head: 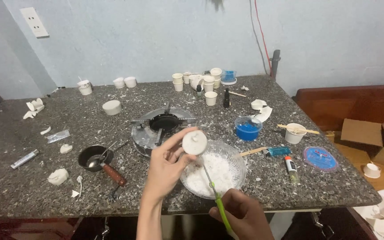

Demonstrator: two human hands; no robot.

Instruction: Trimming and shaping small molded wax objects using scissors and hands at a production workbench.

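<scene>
Over the clear glass bowl of white wax flakes [234,153] at the near edge of the speckled grey stone table [32,191], our left hand [167,164] pinches a small round white wax candle [194,142] between fingertips and thumb, while our right hand [243,215], fisted just below the bowl, grips a green-handled metal tool [214,191] whose thin shaft slants up to the candle. Behind the bowl sits a round metal gas burner [158,126]; left of the bowl, a small black ladle with a wooden handle [98,161]; right of it, a blue tub [248,129], a blue lighter [278,151] and a glue stick [291,167], none blocking either hand.
</scene>
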